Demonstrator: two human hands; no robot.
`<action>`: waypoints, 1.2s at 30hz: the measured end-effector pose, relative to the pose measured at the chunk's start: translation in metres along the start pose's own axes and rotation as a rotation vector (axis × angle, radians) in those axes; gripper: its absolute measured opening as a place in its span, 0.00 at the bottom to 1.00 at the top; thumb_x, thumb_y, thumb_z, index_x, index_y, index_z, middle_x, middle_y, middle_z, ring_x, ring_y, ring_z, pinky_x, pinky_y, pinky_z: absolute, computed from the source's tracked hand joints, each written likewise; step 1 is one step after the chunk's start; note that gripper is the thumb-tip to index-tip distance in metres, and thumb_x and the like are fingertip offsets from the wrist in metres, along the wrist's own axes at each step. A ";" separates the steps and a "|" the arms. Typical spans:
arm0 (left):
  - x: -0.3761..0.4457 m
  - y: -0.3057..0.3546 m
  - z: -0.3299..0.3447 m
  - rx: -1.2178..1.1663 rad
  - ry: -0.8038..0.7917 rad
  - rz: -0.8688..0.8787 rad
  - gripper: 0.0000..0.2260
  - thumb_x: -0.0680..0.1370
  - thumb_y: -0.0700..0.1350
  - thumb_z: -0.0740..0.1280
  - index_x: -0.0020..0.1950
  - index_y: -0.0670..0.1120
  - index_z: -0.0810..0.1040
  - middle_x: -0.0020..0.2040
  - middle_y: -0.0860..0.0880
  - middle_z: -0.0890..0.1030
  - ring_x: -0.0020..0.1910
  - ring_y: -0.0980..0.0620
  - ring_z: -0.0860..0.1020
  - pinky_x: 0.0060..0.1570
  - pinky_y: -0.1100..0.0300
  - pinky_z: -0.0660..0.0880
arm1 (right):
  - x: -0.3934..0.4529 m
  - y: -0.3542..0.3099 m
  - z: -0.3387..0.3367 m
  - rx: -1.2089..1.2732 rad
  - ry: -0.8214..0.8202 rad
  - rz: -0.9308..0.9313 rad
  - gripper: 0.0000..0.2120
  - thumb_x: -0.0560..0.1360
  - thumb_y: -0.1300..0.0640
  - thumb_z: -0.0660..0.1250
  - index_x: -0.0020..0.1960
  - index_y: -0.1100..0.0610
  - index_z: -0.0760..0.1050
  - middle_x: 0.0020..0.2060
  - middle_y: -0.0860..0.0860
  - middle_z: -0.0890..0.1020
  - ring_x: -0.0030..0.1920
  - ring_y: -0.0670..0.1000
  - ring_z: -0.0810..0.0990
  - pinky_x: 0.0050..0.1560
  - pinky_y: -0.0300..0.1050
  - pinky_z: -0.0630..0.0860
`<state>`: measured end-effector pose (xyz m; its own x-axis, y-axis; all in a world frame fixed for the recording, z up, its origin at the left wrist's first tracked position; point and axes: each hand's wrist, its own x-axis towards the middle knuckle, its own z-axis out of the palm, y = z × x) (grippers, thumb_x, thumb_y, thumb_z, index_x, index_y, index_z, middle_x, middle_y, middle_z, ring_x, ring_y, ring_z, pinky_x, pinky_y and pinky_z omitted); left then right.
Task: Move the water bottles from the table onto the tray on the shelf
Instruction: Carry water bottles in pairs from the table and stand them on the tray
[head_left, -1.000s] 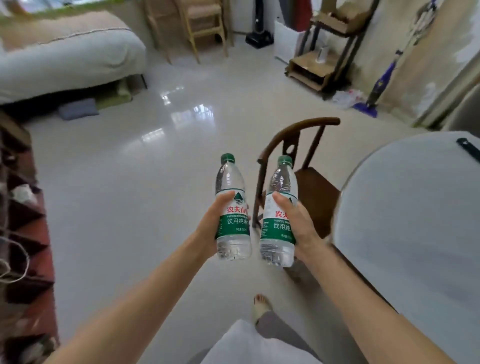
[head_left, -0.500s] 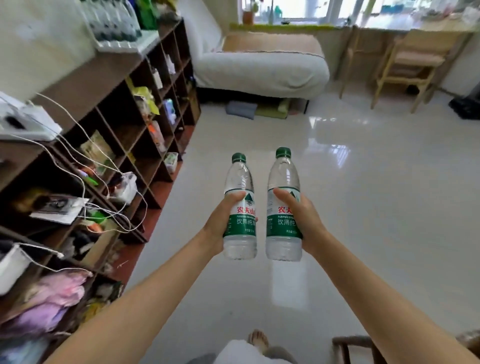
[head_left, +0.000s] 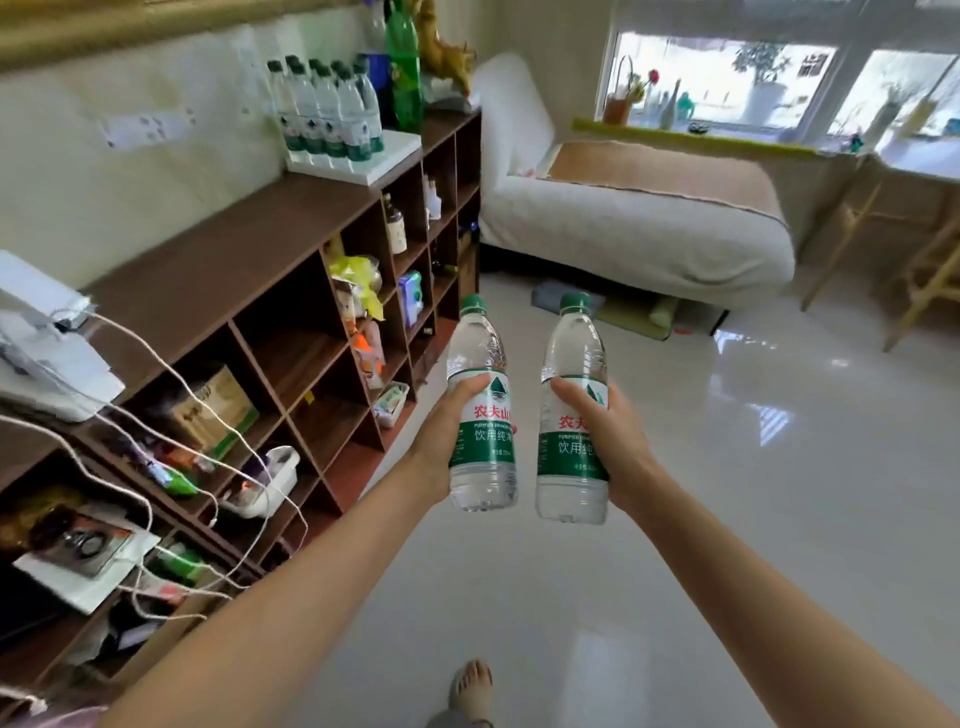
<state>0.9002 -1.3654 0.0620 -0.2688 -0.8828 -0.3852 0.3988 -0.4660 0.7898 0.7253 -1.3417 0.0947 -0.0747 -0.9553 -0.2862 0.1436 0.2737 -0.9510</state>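
I hold two clear water bottles with green caps and green labels upright in front of me, above the floor. My left hand (head_left: 441, 441) grips the left bottle (head_left: 480, 364) around its label. My right hand (head_left: 615, 444) grips the right bottle (head_left: 571, 358) the same way. Far off at the upper left, a white tray (head_left: 387, 161) sits on top of the brown shelf (head_left: 223, 270). Several matching bottles (head_left: 327, 111) stand on the tray, filling its back part.
The shelf runs along the left wall, its cubbies stuffed with boxes and packets, white cables (head_left: 208, 415) hanging over its front. A tall green bottle (head_left: 405, 67) stands behind the tray. A white sofa bed (head_left: 649, 228) lies ahead, wooden chairs (head_left: 914, 260) at right. Glossy floor (head_left: 727, 467) stretches between.
My view has turned left from the table and chair to the shelf wall. The tray with bottles has come into view, closer than before. Both hands keep their bottles.
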 end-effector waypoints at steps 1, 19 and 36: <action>0.023 0.017 0.001 -0.003 0.002 -0.003 0.19 0.74 0.52 0.69 0.59 0.43 0.74 0.40 0.43 0.79 0.35 0.48 0.80 0.38 0.56 0.78 | 0.025 -0.011 0.001 -0.003 0.001 -0.004 0.19 0.72 0.53 0.71 0.60 0.56 0.70 0.44 0.57 0.82 0.38 0.54 0.82 0.38 0.49 0.81; 0.448 0.223 0.039 -0.091 0.222 0.067 0.32 0.67 0.53 0.74 0.67 0.41 0.73 0.42 0.41 0.81 0.35 0.45 0.81 0.39 0.55 0.79 | 0.496 -0.178 -0.016 -0.090 -0.063 -0.055 0.18 0.72 0.54 0.72 0.58 0.57 0.70 0.41 0.57 0.82 0.36 0.54 0.82 0.44 0.54 0.81; 0.737 0.436 -0.069 0.085 0.562 0.425 0.13 0.76 0.45 0.69 0.60 0.51 0.76 0.49 0.47 0.84 0.45 0.48 0.83 0.43 0.55 0.78 | 0.892 -0.289 0.145 -0.247 -0.384 -0.115 0.19 0.69 0.52 0.75 0.57 0.50 0.73 0.46 0.53 0.85 0.45 0.54 0.86 0.48 0.53 0.82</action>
<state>0.9362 -2.2235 0.0893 0.3975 -0.8945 -0.2048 0.2924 -0.0881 0.9522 0.7600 -2.2887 0.1316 0.3011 -0.9405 -0.1572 -0.0866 0.1372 -0.9867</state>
